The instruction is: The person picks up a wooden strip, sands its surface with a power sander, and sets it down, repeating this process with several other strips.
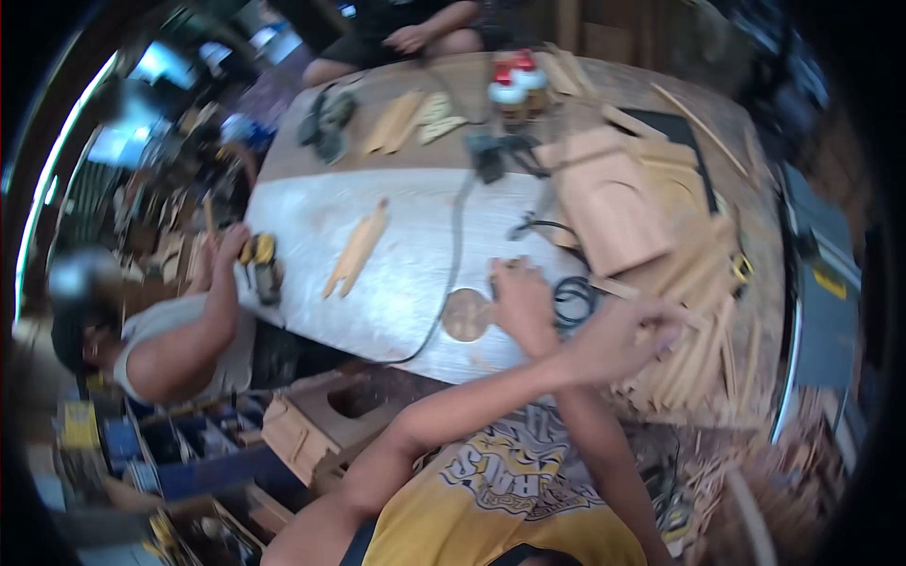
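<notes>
My forearms cross, the left one over the right. My left hand is over the pile of wooden strips on the right, fingers curled inward. A pale strip passes by its knuckles; blur hides what is in the fingers. My right hand is low over the silver-grey board, beside a coiled black cable and a round brown disc. Something dark shows at its fingertips, which are too blurred to read. Arched wooden panels lie stacked beyond my left hand.
A co-worker at the left handles a yellow-and-black power tool. Another person's hand is at the far side. A notched wooden piece lies on the board. Red-topped bottles stand at the back. Wood shavings fill the lower right.
</notes>
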`<state>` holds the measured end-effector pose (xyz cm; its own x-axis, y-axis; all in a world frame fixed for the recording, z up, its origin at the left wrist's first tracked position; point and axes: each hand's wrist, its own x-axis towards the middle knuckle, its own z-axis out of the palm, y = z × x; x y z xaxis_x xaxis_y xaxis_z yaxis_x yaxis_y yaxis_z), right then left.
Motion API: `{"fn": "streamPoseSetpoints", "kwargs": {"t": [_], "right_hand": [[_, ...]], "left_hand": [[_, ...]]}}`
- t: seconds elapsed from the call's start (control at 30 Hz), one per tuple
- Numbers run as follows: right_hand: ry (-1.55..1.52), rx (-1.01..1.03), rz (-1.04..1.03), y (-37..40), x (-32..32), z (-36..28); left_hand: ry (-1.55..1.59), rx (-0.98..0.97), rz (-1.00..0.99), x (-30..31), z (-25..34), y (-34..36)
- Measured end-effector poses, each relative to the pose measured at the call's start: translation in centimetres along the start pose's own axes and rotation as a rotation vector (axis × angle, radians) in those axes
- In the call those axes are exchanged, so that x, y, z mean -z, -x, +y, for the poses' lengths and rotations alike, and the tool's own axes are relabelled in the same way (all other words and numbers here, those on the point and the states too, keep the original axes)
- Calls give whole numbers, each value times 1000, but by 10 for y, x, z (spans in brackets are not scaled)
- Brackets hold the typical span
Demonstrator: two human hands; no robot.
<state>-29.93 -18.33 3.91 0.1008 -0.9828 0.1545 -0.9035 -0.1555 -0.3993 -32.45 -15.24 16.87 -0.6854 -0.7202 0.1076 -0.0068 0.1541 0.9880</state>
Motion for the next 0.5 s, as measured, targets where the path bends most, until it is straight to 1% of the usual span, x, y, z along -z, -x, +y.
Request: {"fn": "streamPoseSetpoints", "kwargs": {"t": [0.03,0.1,0.13,0.17,0.2,0.23,0.27,0.33,0.37,0.43,0.47,0.5], "right_hand": [[8,-45,-8,-1,7,-3],[45,-131,-87,-7,6,-5],[56,-120,-88,-9,9,-8],[36,-143,-73,-9,12,-11],[18,-164,-55,-9,13,-11],[38,-158,-28,-10,10,-11],[55,-146,-27,-9,9,-13],[62,-193,-25,-12,9,-17],[71,-194,-8,-12,9,-19],[74,-186,6,-10,8,-21],[64,-185,17,-11,7,-23],[69,-181,16,-10,8,-24]], "left_hand": [[69,-16,-19,29,17,33],[-32,-164,263,92,1,95],[-8,-23,373,135,-17,114],[-334,78,607,176,-34,125],[-496,209,800,224,-76,135],[-783,246,922,279,-138,155],[-1124,176,983,321,-181,177],[-1175,478,953,365,-218,199],[-1165,471,962,369,-225,201],[-1201,693,808,368,-237,211],[-1195,691,816,365,-248,217],[-1270,560,869,357,-260,223]]}}
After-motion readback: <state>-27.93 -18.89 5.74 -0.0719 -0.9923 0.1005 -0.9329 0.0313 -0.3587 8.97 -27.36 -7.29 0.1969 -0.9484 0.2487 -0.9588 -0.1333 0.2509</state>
